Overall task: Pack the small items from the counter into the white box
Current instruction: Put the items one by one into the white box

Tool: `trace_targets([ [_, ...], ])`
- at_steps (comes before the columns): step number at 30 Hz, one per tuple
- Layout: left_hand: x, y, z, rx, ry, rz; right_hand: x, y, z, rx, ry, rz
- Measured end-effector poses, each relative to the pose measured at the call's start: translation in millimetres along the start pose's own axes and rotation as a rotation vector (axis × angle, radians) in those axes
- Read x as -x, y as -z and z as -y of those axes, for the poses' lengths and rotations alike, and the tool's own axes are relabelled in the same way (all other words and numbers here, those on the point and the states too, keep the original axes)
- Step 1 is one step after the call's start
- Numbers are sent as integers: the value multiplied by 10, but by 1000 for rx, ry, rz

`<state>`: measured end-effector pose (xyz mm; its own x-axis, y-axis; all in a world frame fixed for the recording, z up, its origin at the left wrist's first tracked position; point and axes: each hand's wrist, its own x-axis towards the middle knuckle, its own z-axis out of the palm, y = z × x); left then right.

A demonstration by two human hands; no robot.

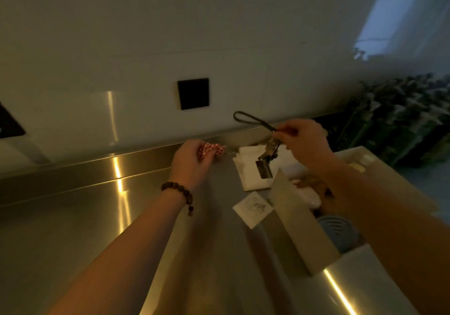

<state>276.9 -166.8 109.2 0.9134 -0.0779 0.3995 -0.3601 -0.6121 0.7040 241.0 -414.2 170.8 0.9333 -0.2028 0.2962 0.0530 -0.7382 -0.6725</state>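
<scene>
A: Start with the big things. Where does everything sit?

B: The steel worktop [73, 229] fills the near and left part of the view. The white box [299, 219] stands open on its right side, one flap raised toward the middle, with a grey ridged round thing [337, 230] and some pale bits already inside.

A: And what is left outside it?

B: A folded white cloth [246, 168] lies at the far edge, just left of the box. A small white card [253, 208] lies nearer, touching or almost touching the flap.

A: The hands?

B: Both are busy. The right hand [304, 141] pinches a dark cord [253, 119] between its fingertips; a small metal tag [264, 172] dangles from it above the cloth, clear of the worktop. The left hand [192, 161], with a bead bracelet [180, 192] on its wrist, is closed around a red-and-white cord [211, 149] at the far edge, by the wall.

A: So which step is this?

B: I judge it mid-packing: two items picked up, neither in the box yet.

A: Next move?

B: Probably the right hand swings right, over the open box, and lowers the tag in before letting the cord go, so the loop does not catch on the flap. The left hand then follows with its cord. The cloth and the card remain.
</scene>
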Motion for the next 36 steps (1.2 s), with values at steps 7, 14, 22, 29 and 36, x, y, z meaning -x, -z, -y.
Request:
trace_targets([
  [7,195,-344,-782,62,-102,54,288,1092,-396,129,-70,-42],
  [14,486,-1113,-1563,139,-134,145,536,1725,-1235,113,-141,8],
  [22,669,-1938,-2147,109,-76,78,474,2062,-2078,225,-79,220],
  [29,801,-2098,-2242,46,-1,64,435,1868,-2494,360,-154,465],
  [36,801,-1967,-2228,74,-40,129,455,1799,-2345,79,-74,442],
])
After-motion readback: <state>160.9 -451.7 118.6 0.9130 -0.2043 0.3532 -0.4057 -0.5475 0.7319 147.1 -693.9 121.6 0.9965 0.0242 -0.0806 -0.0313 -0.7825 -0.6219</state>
